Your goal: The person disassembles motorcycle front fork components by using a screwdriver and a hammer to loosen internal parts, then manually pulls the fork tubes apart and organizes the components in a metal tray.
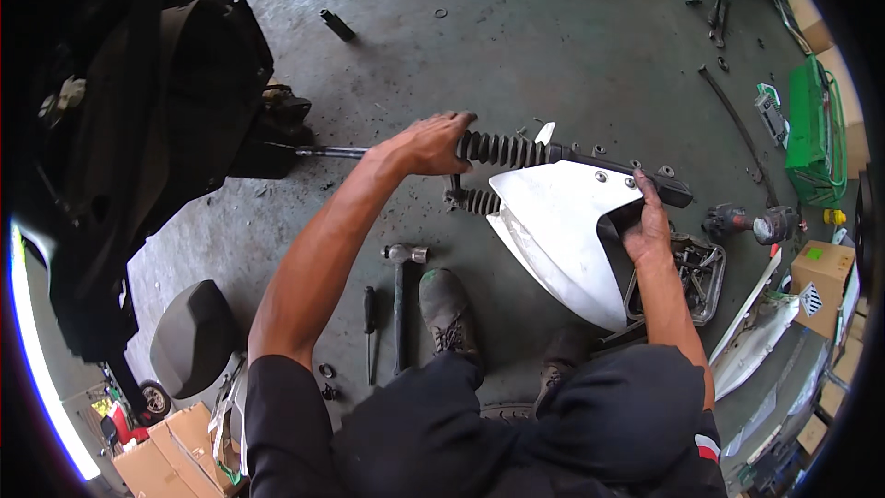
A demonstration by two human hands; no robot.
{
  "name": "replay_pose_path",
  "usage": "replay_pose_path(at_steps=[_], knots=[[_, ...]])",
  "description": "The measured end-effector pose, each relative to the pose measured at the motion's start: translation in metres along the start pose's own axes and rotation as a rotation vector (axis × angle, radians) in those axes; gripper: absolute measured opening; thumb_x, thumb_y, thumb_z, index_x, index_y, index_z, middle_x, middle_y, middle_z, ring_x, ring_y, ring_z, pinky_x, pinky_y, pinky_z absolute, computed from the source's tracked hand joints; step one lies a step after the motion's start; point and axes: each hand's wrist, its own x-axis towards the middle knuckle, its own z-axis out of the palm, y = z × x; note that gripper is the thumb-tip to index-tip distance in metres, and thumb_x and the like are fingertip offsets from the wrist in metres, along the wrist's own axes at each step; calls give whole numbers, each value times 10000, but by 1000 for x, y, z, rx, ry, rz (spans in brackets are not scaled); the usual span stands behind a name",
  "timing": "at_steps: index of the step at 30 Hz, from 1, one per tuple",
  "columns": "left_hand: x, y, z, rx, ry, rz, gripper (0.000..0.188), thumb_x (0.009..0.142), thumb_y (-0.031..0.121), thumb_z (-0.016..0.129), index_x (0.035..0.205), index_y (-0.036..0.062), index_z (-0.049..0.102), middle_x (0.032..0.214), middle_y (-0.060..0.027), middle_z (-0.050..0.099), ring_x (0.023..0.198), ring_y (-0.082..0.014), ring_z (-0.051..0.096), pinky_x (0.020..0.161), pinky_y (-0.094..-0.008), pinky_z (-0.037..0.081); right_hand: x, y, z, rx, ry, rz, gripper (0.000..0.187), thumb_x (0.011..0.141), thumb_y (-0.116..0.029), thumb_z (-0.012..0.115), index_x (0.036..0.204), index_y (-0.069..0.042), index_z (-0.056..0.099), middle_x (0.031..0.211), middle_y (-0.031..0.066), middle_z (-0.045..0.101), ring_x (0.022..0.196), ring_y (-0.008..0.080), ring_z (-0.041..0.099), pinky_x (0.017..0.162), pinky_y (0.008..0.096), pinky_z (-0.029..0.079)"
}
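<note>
A motorcycle front fork lies across in front of me, its white front fender (562, 240) attached between the legs. My left hand (435, 143) is closed round the left end of the far leg's black ribbed rubber boot (507, 149). My right hand (648, 221) grips the right end of the black lower fork leg (616, 168), thumb on top and fingers hidden beneath. The near leg's ribbed boot (481, 202) shows below, partly behind the fender. A shiny metal rod (334, 152) runs from my left wrist toward the dark vehicle body.
The dark vehicle body (175, 120) fills the left. A hammer (400, 295) and screwdriver (371, 332) lie near my shoe (447, 309). A metal tray of parts (705, 304) sits under my right forearm. A power tool (774, 224), green toolbox (816, 134) and cardboard boxes (822, 277) stand right.
</note>
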Motion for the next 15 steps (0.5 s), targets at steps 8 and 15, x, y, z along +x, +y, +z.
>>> replay_pose_path(at_steps=[8, 15], knots=[[-3, -20, -28, -83, -207, -36, 385, 718, 305, 760, 972, 34, 660, 854, -161, 672, 820, -333, 640, 762, -416, 485, 9, -19, 74, -179, -127, -68, 162, 850, -157, 697, 974, -68, 642, 952, 32, 644, 923, 174, 624, 870, 348, 488], [-41, -13, -19, 84, 329, -92, 388, 697, 264, 773, 962, 30, 612, 864, -163, 651, 857, -339, 608, 802, -426, 474, 68, -62, 158, -466, -513, -127, 136, 882, -155, 621, 965, -48, 633, 901, 21, 643, 854, 138, 623, 823, 315, 507]])
